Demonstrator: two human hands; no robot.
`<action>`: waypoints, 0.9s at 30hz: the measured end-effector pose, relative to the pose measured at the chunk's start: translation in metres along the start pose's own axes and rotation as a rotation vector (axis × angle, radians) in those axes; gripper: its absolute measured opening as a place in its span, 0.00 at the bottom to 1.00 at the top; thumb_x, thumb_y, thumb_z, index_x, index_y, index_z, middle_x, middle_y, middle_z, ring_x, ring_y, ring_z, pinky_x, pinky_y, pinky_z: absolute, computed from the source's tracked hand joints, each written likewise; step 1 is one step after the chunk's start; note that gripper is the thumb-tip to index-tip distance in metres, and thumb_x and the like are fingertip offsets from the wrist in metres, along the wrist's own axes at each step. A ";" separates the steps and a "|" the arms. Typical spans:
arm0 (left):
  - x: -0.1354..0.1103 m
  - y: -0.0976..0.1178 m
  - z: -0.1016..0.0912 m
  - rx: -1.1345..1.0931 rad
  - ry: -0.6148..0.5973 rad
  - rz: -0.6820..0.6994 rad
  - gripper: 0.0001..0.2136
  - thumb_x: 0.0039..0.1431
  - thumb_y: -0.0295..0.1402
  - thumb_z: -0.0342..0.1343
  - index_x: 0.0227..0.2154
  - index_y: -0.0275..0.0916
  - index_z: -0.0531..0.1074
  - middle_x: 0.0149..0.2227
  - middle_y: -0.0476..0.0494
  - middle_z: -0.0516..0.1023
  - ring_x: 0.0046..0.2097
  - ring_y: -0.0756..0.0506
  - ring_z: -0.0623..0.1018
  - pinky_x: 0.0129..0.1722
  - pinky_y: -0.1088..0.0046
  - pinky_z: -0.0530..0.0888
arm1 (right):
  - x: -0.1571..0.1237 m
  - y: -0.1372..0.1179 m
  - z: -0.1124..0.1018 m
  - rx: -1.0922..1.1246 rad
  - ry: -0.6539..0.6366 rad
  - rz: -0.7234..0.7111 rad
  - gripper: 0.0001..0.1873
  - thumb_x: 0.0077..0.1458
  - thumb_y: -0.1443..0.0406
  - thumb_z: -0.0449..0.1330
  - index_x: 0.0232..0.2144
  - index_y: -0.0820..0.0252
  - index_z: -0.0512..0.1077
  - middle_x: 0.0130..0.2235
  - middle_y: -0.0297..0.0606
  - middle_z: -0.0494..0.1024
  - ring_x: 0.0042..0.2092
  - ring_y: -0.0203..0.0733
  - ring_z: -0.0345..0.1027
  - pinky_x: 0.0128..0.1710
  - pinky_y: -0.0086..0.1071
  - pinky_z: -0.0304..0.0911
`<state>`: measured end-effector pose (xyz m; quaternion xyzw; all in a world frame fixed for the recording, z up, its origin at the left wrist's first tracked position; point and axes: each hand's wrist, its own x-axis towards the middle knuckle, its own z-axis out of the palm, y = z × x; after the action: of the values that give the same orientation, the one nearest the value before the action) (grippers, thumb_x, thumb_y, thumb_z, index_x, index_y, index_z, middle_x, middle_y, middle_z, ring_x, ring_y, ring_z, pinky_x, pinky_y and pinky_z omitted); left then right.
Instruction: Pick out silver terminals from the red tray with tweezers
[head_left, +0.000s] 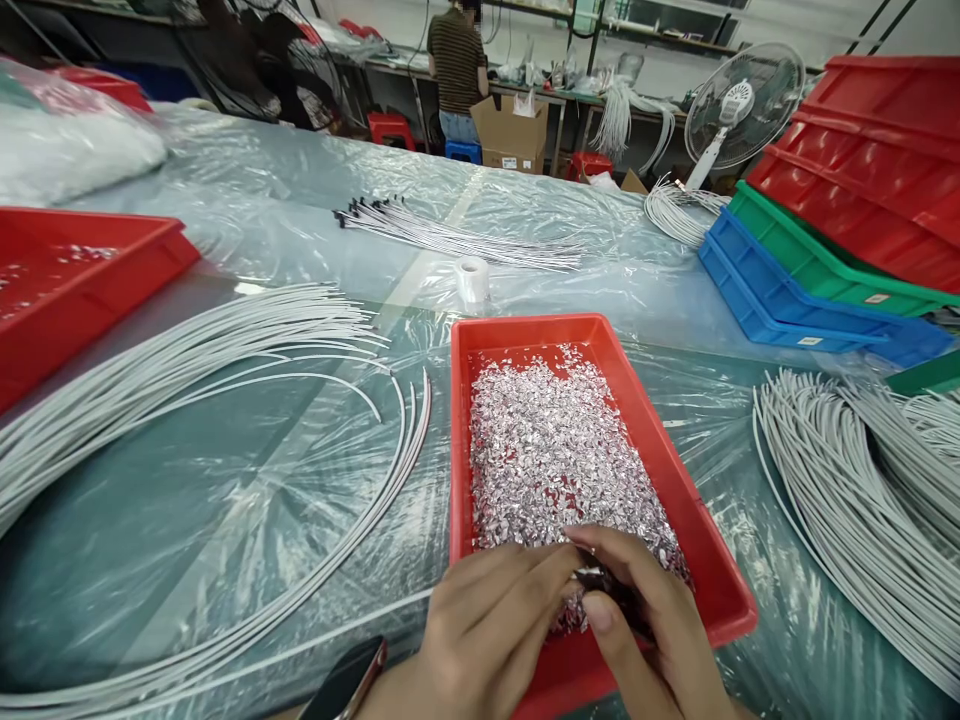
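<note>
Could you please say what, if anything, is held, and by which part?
The left hand apparently holds a thin white cable, its gripped part hidden; whether the right hand holds anything is unclear.

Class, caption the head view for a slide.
Left hand and right hand over a tray of silvery bits, white cables either side.

Pale wall [544, 35], cluttered workbench [405, 63], standing fan [739, 100], red stool [391, 128]

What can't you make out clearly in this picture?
All in the head view:
Dark item: mostly hidden by the left hand and right hand.
White cable: passes out of sight behind the left hand.
Left red tray: cut off by the left edge.
Silvery pieces: too small to tell their exact shapes.
</note>
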<state>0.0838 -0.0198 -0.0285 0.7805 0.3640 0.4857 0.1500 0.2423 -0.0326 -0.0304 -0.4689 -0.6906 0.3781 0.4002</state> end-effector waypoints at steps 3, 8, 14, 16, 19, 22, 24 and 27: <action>0.000 -0.005 0.003 0.033 -0.040 -0.005 0.09 0.62 0.21 0.45 0.41 0.33 0.68 0.32 0.39 0.79 0.29 0.48 0.76 0.26 0.73 0.74 | 0.006 -0.001 -0.003 0.012 -0.057 0.025 0.17 0.60 0.62 0.52 0.52 0.53 0.62 0.37 0.38 0.76 0.34 0.38 0.73 0.35 0.28 0.70; -0.001 -0.011 0.006 -0.011 -0.112 -0.125 0.09 0.63 0.22 0.45 0.40 0.34 0.69 0.31 0.42 0.78 0.28 0.48 0.76 0.26 0.73 0.72 | 0.021 0.003 -0.019 -0.141 -0.150 0.139 0.24 0.52 0.59 0.61 0.51 0.51 0.61 0.25 0.28 0.68 0.24 0.36 0.63 0.23 0.27 0.63; 0.002 -0.009 0.007 -0.081 -0.150 -0.204 0.09 0.63 0.25 0.46 0.41 0.36 0.70 0.31 0.43 0.78 0.29 0.48 0.77 0.27 0.72 0.74 | 0.030 0.005 -0.041 -0.184 -0.202 0.124 0.19 0.53 0.61 0.61 0.47 0.48 0.64 0.25 0.26 0.61 0.25 0.33 0.57 0.21 0.24 0.57; 0.002 -0.009 0.007 -0.090 -0.157 -0.208 0.09 0.63 0.25 0.46 0.41 0.36 0.70 0.30 0.43 0.78 0.30 0.47 0.77 0.28 0.72 0.75 | 0.031 0.003 -0.043 -0.164 -0.241 0.077 0.15 0.55 0.64 0.60 0.45 0.48 0.65 0.27 0.27 0.66 0.26 0.32 0.60 0.23 0.24 0.59; 0.002 -0.009 0.006 -0.098 -0.165 -0.201 0.09 0.63 0.25 0.45 0.40 0.35 0.71 0.30 0.43 0.78 0.30 0.47 0.77 0.29 0.71 0.75 | 0.031 0.001 -0.042 -0.138 -0.291 0.009 0.12 0.56 0.68 0.58 0.42 0.48 0.67 0.32 0.27 0.74 0.30 0.32 0.67 0.29 0.23 0.63; 0.001 -0.010 0.006 -0.098 -0.170 -0.211 0.09 0.63 0.25 0.45 0.40 0.35 0.71 0.31 0.43 0.78 0.30 0.47 0.77 0.29 0.71 0.76 | 0.030 0.001 -0.042 -0.137 -0.269 -0.008 0.14 0.55 0.71 0.58 0.43 0.48 0.67 0.33 0.27 0.76 0.32 0.31 0.69 0.30 0.22 0.64; 0.000 -0.009 0.006 -0.103 -0.182 -0.222 0.09 0.63 0.25 0.46 0.41 0.36 0.71 0.31 0.43 0.78 0.30 0.47 0.77 0.28 0.71 0.75 | 0.028 0.001 -0.043 -0.146 -0.254 -0.015 0.15 0.55 0.71 0.58 0.43 0.48 0.67 0.33 0.26 0.76 0.30 0.30 0.69 0.30 0.21 0.64; 0.000 -0.008 0.006 -0.119 -0.210 -0.235 0.09 0.63 0.25 0.46 0.41 0.35 0.71 0.31 0.43 0.78 0.30 0.46 0.78 0.28 0.70 0.76 | 0.026 0.001 -0.045 -0.193 -0.255 -0.026 0.13 0.56 0.71 0.57 0.41 0.48 0.67 0.34 0.26 0.76 0.32 0.31 0.70 0.31 0.21 0.64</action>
<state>0.0853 -0.0133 -0.0356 0.7686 0.4058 0.4012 0.2891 0.2772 -0.0007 -0.0084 -0.4442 -0.7751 0.3613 0.2671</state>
